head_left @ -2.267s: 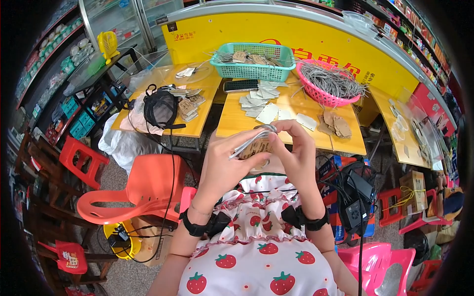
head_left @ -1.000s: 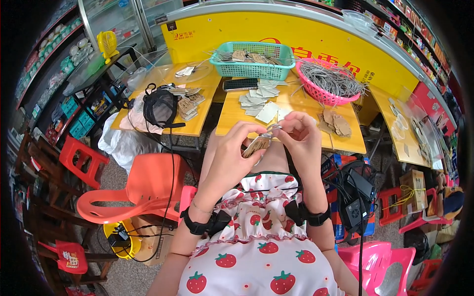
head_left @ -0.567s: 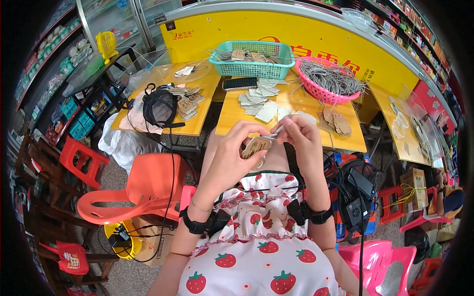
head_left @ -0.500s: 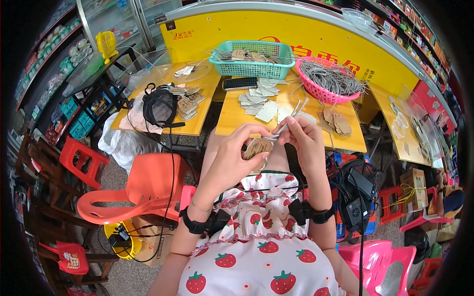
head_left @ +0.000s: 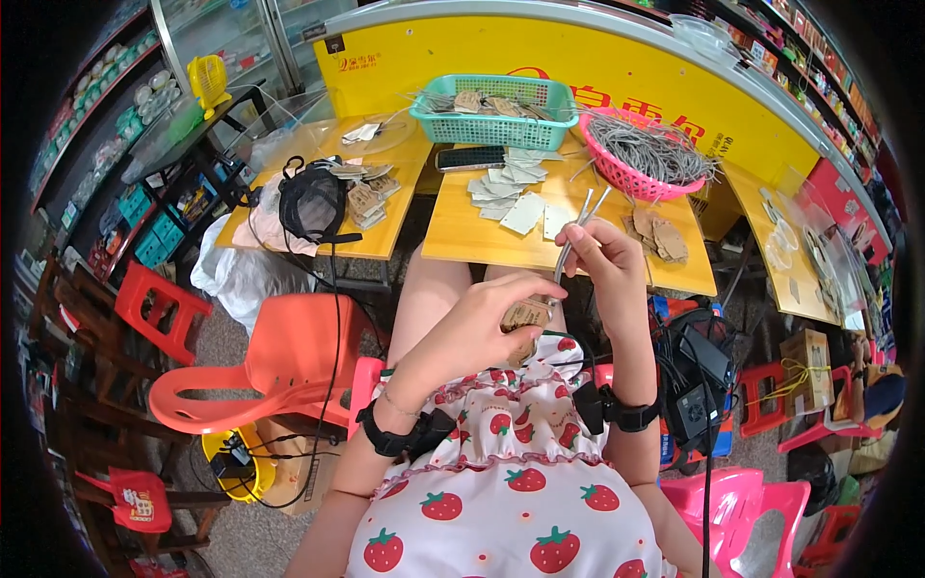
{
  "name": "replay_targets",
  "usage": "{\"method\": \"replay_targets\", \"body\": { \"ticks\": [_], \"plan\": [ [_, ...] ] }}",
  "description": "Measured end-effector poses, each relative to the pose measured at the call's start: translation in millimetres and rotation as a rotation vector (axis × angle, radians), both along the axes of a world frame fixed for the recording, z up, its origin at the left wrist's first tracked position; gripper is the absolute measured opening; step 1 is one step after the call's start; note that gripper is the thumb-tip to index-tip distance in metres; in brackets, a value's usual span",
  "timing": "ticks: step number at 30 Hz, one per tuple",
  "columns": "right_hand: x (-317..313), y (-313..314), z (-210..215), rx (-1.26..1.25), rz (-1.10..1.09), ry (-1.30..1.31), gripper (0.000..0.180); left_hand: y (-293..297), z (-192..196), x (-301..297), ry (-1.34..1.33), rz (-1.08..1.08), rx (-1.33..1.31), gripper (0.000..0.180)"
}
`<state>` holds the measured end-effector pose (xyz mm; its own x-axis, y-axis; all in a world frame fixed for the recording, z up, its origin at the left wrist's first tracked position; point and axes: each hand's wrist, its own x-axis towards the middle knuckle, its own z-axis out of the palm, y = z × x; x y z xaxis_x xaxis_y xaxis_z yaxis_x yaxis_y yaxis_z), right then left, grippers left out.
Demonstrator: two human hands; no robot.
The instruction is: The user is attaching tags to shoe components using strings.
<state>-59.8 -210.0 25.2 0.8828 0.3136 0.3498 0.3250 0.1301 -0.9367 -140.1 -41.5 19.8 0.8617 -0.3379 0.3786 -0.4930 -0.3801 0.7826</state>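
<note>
Before the table (head_left: 461, 229), your left hand (head_left: 482, 320) clamps its fingers on a brown cardboard tag (head_left: 525, 315); grey cords (head_left: 561, 260) slant up rightward, pinched in your right hand's (head_left: 613, 265) fingers, nearer their tips.

Pretty clearly a small shop. Packed shelves (head_left: 96, 125) run down both sides, and there's a glass-door cabinet (head_left: 231, 43) too.
</note>
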Motion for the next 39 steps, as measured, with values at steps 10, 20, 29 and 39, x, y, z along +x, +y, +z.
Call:
{"method": "replay_targets", "body": {
  "ticks": [10,20,29,39],
  "plan": [
    [-4,3,0,0.153,-0.073,0.01,0.022,-5,6,-4,0.046,-0.07,0.006,0.04],
    [2,-11,3,0.437,-0.094,0.059,0.024,-3,9,-5,0.085,-0.184,-0.125,0.042],
    [3,-10,4,0.457,-0.003,0.124,0.023,-2,12,-7,0.086,-0.195,-0.083,0.042],
    [2,-16,9,0.484,0.012,0.078,0.024,-8,14,-9,0.088,-0.21,-0.107,0.042]
  ]
}}
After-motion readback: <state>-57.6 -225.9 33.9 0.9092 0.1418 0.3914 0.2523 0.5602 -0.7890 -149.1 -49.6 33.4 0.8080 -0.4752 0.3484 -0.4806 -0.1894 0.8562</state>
